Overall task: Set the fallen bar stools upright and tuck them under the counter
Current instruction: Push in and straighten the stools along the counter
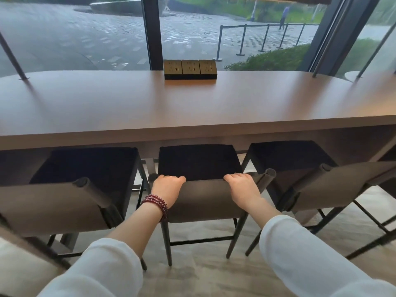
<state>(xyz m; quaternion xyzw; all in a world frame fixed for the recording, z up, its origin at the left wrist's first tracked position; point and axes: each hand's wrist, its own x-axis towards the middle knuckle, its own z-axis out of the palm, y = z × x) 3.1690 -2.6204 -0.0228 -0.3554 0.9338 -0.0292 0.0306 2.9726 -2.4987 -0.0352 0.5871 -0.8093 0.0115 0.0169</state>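
Middle stool (200, 161) upright, seemingly part-tucked under counter (150, 103) | left hand (167, 188), right hand (243, 187) clasp its backrest (205, 200)

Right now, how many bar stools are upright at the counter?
3 clearly: the left stool, the middle stool held at its backrest by the left hand and right hand, and the right stool. Partial shapes at both frame edges may be more.
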